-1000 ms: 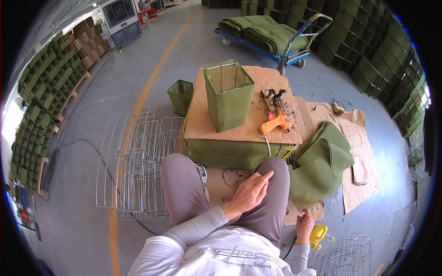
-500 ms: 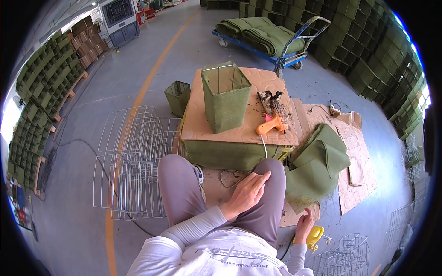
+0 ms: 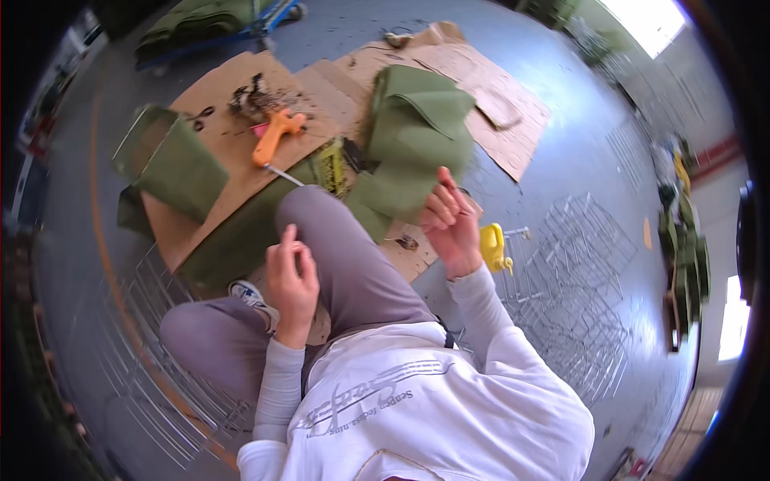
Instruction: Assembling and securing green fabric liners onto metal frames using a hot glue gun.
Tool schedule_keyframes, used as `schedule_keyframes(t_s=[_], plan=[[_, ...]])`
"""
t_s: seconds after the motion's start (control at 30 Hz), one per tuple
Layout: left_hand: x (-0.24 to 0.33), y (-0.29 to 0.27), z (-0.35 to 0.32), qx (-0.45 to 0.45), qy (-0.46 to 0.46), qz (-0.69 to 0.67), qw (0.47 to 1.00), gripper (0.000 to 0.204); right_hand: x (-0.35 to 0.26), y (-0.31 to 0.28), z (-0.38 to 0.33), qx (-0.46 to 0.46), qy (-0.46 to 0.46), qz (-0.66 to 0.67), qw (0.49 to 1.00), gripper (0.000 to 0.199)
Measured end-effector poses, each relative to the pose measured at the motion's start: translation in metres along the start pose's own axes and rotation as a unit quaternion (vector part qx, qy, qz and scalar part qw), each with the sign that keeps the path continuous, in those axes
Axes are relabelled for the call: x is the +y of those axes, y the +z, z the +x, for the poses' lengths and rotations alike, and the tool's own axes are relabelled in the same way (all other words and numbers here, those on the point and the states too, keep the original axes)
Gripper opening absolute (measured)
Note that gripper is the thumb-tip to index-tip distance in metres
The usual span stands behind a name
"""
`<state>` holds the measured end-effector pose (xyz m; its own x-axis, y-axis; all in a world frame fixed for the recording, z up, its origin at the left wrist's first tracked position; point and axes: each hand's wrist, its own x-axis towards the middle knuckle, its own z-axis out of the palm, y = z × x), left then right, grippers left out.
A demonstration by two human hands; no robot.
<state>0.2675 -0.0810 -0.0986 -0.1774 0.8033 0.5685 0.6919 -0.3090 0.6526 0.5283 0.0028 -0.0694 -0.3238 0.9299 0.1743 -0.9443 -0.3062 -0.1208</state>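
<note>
The person is sitting on the floor. The left hand [image 3: 290, 276] is curling loosely over the grey knee [image 3: 321, 212], holding nothing. The right hand [image 3: 451, 224] is lifting up, fingers half open, just near the green cloth bag [image 3: 413, 136], with a yellow tool [image 3: 492, 247] lying beside it on the right.

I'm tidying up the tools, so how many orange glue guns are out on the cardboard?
1. The orange glue gun lies on the brown cardboard sheet, beyond the person's raised knee and left of the folded green felt piece. Others may be hidden under the felt.
</note>
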Motion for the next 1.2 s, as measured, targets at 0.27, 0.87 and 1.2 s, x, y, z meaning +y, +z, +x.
schedule_keyframes(t_s=[0.27, 0.87, 1.2], plan=[[0.01, 0.005, 0.005, -0.009, 0.019, 0.018, 1.0, 0.044, 0.012, 0.011, -0.009, -0.046, 0.02, 0.138, 0.989, 0.032], [0.014, 0.006, 0.003, 0.003, 0.005, 0.012, 1.0, 0.043, 0.011, 0.009, -0.017, -0.035, 0.045, 0.134, 0.989, 0.036], [0.013, 0.007, 0.006, 0.003, 0.005, 0.013, 1.0, 0.042, 0.013, 0.007, -0.018, -0.014, 0.039, 0.12, 0.992, 0.038]])
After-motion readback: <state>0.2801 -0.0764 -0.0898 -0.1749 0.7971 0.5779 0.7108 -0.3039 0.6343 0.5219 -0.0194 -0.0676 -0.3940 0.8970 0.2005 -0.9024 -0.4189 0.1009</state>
